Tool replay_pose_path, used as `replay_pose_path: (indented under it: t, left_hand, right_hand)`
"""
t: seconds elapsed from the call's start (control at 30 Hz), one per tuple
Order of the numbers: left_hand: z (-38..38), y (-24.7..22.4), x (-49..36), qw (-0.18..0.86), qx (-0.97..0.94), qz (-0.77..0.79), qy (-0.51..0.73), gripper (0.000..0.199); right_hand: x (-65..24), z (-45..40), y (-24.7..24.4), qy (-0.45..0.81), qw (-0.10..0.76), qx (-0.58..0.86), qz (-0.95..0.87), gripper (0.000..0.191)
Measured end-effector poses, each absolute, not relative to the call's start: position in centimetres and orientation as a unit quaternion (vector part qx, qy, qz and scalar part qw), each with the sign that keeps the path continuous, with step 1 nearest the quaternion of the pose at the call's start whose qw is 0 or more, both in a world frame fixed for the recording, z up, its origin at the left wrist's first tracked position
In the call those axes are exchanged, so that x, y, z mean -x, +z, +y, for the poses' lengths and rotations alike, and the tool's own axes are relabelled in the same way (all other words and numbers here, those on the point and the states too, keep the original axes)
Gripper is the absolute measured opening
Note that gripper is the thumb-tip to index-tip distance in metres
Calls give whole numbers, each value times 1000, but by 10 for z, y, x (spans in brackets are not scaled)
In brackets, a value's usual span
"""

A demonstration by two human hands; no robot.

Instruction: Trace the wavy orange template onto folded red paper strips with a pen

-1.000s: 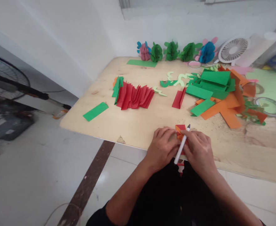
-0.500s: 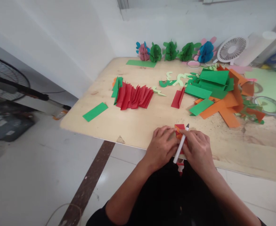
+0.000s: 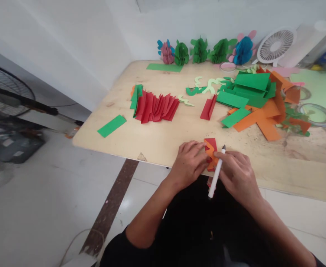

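Note:
Near the table's front edge lies a folded red paper piece [image 3: 212, 142], with a wavy orange paper cutout [image 3: 210, 151] on top of it. The fingers of my left hand [image 3: 189, 163] are bent and press the cutout down against the red paper from the left side. A white marker [image 3: 216, 176] is gripped in my right hand [image 3: 237, 174], its dark tip pointing away from me and its other end toward my body. My right fingertips rest at the right edge of the cutout. Part of both papers is hidden beneath my fingers.
On the wooden table [image 3: 157, 139] stands a row of folded red papers [image 3: 157, 107]. A green strip [image 3: 112, 126] lies left. Green folded papers [image 3: 250, 83] and orange papers [image 3: 266, 120] heap up at right. Honeycomb paper figures [image 3: 200, 52] and a small fan [image 3: 276, 46] stand behind.
My fingers have shifted slightly, so more of the orange cutout and red paper shows. The marker now sits a little farther right. The whole view has moved a bit.

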State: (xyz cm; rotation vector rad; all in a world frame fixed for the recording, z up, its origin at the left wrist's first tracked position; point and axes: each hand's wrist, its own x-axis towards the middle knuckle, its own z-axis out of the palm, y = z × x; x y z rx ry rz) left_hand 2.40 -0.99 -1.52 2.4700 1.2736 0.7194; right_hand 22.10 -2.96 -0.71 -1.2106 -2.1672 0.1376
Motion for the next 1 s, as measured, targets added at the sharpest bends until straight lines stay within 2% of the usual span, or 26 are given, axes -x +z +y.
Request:
replay_pose_path:
  t: [0.6, 0.73, 1.0]
  left_hand:
    - [-10, -17, -26, 132, -850, 452, 237, 22]
    - [-9, -16, -25, 144, -849, 451, 235, 19]
    - [-2, -11, -23, 195, -824, 471, 248, 17]
  right_hand:
    - [-226, -32, -9, 16, 300, 407, -863, 29]
    - [-226, -32, -8, 25, 293, 399, -868, 32]
    - [-225, -32, -7, 16, 297, 399, -867, 26]
